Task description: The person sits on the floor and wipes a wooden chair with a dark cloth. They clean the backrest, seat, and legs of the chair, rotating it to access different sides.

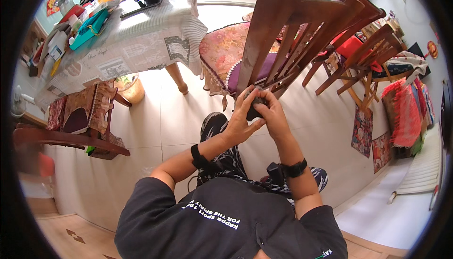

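Both hands meet around a small dark object (253,113), possibly bunched fabric; its exact kind is hard to tell behind the fingers. My left hand (240,123) grips it from the left, thumb pointing right beneath it. From the right, my right hand (275,115) holds it with bent fingers and the thumb pressed on its front. A bit of something white shows below it. Just beyond the fingertips stands the slatted back of a wooden chair (265,28); whether the hands touch it cannot be told. That chair carries a floral seat cover (226,52) with a beaded trim.
A table with a patterned cloth (134,52) stands at upper left, bearing a teal pouch (90,28), a phone (153,1) and clutter. Another chair (70,138) is at left, near a bucket (132,90). More chairs (364,60) and a white radiator (419,174) stand right.
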Demonstrator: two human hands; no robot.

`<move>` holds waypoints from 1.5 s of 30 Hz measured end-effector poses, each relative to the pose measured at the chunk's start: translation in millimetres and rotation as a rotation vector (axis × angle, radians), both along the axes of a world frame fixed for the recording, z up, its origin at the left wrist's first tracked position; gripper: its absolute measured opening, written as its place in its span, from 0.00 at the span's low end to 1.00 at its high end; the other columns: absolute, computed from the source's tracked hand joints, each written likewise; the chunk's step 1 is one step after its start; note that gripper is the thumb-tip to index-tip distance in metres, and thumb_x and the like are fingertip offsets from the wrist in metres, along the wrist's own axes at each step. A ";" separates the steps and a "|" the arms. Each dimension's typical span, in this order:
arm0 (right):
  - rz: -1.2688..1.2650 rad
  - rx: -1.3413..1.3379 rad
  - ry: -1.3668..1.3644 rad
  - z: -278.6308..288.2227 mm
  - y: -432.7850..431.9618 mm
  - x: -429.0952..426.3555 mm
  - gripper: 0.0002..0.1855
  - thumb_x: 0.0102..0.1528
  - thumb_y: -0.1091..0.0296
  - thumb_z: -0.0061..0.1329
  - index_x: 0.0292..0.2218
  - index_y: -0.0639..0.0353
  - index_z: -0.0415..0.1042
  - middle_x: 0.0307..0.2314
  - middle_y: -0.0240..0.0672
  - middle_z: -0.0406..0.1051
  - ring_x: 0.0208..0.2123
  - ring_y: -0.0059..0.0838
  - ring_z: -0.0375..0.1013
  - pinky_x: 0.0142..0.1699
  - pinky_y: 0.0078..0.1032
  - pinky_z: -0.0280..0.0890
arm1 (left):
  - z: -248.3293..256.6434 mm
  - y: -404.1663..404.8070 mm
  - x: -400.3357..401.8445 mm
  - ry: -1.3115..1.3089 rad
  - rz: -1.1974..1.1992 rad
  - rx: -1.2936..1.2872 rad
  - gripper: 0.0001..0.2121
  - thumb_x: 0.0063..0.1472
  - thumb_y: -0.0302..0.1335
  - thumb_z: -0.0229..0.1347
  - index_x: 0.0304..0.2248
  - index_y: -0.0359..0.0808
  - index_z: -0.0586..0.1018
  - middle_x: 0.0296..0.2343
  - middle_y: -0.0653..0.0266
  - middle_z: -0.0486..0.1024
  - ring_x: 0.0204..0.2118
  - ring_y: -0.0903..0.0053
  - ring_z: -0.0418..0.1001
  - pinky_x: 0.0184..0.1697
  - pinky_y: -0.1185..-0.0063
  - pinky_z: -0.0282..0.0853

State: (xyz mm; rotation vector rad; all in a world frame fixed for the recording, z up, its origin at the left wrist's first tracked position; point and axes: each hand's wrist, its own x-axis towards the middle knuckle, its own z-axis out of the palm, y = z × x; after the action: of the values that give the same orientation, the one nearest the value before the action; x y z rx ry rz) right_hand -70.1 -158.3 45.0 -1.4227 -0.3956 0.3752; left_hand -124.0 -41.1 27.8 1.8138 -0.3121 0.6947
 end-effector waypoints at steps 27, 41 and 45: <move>-0.529 0.174 0.148 -3.8 -176.8 -31.4 0.11 0.57 0.67 0.41 0.36 0.63 0.70 0.26 0.33 0.71 0.25 0.22 0.71 0.35 0.21 0.70 | 111.2 35.5 82.6 -0.693 0.445 0.223 0.22 0.52 0.14 0.40 0.49 0.27 0.63 0.48 0.49 0.64 0.51 0.62 0.62 0.52 0.77 0.56; -0.599 0.187 0.195 -17.3 -189.9 -44.9 0.09 0.56 0.67 0.42 0.35 0.62 0.71 0.25 0.32 0.71 0.24 0.22 0.71 0.33 0.21 0.70 | -134.1 15.4 45.6 0.136 0.390 0.161 0.26 0.49 0.15 0.44 0.50 0.23 0.57 0.43 0.40 0.64 0.47 0.53 0.63 0.52 0.69 0.56; -0.609 0.176 0.205 -19.8 -186.4 -41.9 0.09 0.56 0.67 0.42 0.34 0.62 0.71 0.24 0.32 0.71 0.24 0.22 0.71 0.33 0.21 0.70 | -45.4 14.3 53.3 -0.071 0.498 0.049 0.24 0.50 0.13 0.44 0.50 0.29 0.62 0.42 0.43 0.67 0.46 0.56 0.66 0.46 0.74 0.62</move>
State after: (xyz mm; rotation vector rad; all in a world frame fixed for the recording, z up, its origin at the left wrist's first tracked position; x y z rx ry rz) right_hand -111.9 -344.7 25.2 -1.2463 0.1741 -0.0132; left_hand -70.7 -26.8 -17.6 1.9337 0.0860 1.1044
